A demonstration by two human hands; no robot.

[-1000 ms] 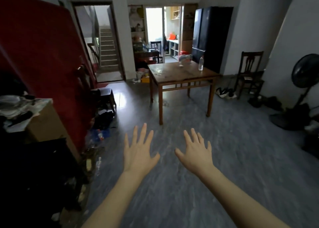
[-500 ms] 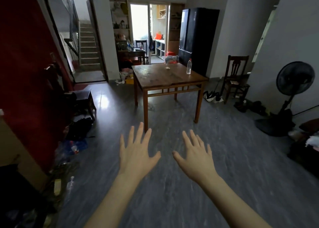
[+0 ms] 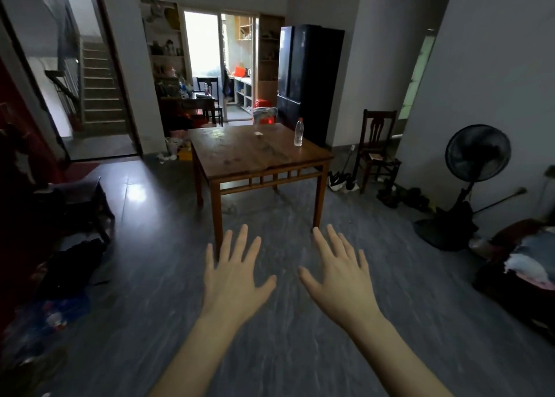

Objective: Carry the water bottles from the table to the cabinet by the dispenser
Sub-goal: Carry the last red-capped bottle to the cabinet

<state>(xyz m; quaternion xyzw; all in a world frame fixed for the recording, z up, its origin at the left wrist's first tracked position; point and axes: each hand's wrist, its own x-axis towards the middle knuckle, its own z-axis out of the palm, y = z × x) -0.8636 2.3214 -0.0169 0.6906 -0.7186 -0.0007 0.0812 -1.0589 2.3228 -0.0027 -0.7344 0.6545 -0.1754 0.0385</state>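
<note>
One clear water bottle point(image 3: 298, 132) with a red cap stands upright near the far right corner of a square wooden table point(image 3: 240, 159). A small white scrap lies on the tabletop to the left of the bottle. My left hand point(image 3: 232, 272) and my right hand point(image 3: 341, 269) are stretched out side by side in front of me, palms down, fingers spread, holding nothing. Both hover above the floor, well short of the table's near edge. No cabinet or dispenser is in view.
A black fridge point(image 3: 306, 81) stands behind the table. At the right are a wooden chair point(image 3: 377, 147), shoes, a standing fan point(image 3: 476, 168) and a pile of cloth. Dark clutter and a low stool point(image 3: 81, 198) line the left. A stair doorway and a kitchen opening lie beyond.
The view has moved forward and turned right, so the table and bottle are nearer and more central. The box and red panel at the left have slid out. Both hands stay spread and empty.
</note>
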